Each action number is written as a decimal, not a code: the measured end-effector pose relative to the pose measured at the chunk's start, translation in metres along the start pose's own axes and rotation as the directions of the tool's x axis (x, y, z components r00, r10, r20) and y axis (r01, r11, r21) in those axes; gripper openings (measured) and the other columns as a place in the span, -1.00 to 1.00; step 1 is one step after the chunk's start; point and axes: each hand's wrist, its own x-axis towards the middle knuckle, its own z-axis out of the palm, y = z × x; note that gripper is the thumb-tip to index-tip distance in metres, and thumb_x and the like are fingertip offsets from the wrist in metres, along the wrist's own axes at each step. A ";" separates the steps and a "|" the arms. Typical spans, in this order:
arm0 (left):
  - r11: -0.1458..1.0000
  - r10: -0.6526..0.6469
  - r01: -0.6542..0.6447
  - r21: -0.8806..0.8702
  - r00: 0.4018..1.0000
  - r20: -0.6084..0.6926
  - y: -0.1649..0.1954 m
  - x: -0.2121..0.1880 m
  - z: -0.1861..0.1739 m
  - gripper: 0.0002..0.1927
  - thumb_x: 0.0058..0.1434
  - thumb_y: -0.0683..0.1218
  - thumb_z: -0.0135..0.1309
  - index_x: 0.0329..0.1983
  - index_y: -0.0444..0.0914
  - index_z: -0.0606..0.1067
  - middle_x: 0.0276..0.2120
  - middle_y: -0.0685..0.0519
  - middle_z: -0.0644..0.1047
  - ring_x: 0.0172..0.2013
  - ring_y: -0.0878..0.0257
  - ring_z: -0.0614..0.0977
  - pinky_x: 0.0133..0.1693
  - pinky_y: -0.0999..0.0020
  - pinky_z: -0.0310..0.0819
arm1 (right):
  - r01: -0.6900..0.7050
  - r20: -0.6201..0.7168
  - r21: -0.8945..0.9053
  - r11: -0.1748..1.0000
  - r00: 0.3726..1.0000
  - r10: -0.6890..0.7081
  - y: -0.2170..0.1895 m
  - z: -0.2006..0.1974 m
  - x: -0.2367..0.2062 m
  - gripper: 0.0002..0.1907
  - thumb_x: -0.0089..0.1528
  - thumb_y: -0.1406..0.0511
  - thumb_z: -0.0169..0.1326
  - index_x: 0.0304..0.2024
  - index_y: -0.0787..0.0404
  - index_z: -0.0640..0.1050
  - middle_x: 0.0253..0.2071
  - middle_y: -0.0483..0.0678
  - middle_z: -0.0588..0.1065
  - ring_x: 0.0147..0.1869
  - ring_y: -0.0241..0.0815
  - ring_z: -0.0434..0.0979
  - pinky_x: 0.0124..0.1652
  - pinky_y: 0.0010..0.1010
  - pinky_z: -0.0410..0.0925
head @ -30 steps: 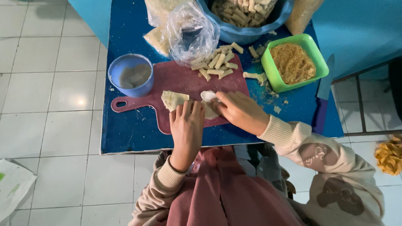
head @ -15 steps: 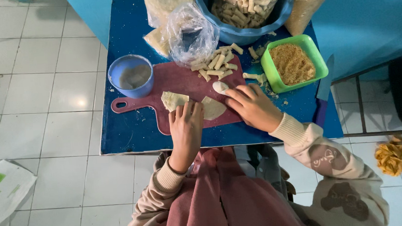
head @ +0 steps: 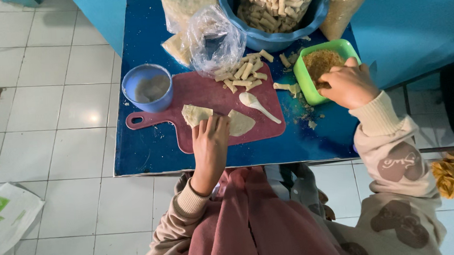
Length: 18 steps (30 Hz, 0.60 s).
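The head view shows the left hand (head: 211, 144) lying flat, fingers together, on the dough wrapper (head: 239, 122) on the maroon cutting board (head: 204, 95), holding nothing. The right hand (head: 348, 83) curls into the green tub (head: 348, 47) of crumbs; whether it grips any, I cannot tell. Judging by this, filling is underway; crumbs next need carrying to the wrapper.

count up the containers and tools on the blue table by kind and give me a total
Blue containers: 2, the big tub and the small cup
Green tray: 1
Cutting board: 1
Spoon: 1
Total: 5
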 end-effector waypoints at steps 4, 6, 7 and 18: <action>0.987 -0.057 0.052 0.154 0.998 0.032 0.000 -0.001 0.002 -0.81 0.25 -0.11 0.15 -0.08 -0.20 0.51 -0.17 0.04 0.50 -0.11 0.06 0.51 -0.06 0.11 0.34 | -0.062 -0.036 -0.015 0.998 0.997 0.061 0.002 0.022 -0.001 -0.86 0.18 0.18 0.19 -0.26 0.00 0.70 -0.16 -0.18 0.65 0.12 -0.02 0.38 0.12 0.09 0.10; 0.971 -0.056 0.049 0.234 0.998 0.025 -0.001 -0.004 -0.003 -0.75 0.22 -0.09 0.15 -0.03 -0.18 0.52 -0.14 0.04 0.49 -0.08 0.04 0.50 -0.03 0.11 0.34 | -0.066 -0.080 -0.049 0.997 0.995 0.062 0.001 0.029 0.000 -0.89 0.21 0.21 0.18 -0.26 -0.01 0.70 -0.17 -0.20 0.65 0.11 -0.05 0.39 0.13 0.04 0.10; 0.968 -0.091 0.088 0.233 0.996 0.003 0.000 -0.005 -0.004 -0.73 0.22 -0.06 0.16 -0.03 -0.18 0.53 -0.14 0.03 0.48 -0.09 0.03 0.48 -0.04 0.09 0.32 | -0.054 -0.113 -0.032 0.998 0.992 0.050 0.002 0.029 -0.001 -0.89 0.21 0.21 0.19 -0.26 0.00 0.69 -0.18 -0.19 0.65 0.12 -0.03 0.38 0.12 0.04 0.09; 0.972 -0.214 0.213 0.098 0.977 -0.002 0.001 -0.013 -0.002 -0.75 0.24 -0.02 0.19 -0.18 -0.27 0.47 -0.20 -0.08 0.45 -0.20 -0.03 0.57 -0.23 0.08 0.45 | -0.045 -0.254 0.055 0.997 0.965 0.058 -0.022 -0.023 -0.007 -0.84 0.30 0.20 0.22 -0.41 -0.08 0.64 -0.35 -0.29 0.58 0.05 -0.03 0.32 0.07 0.00 0.05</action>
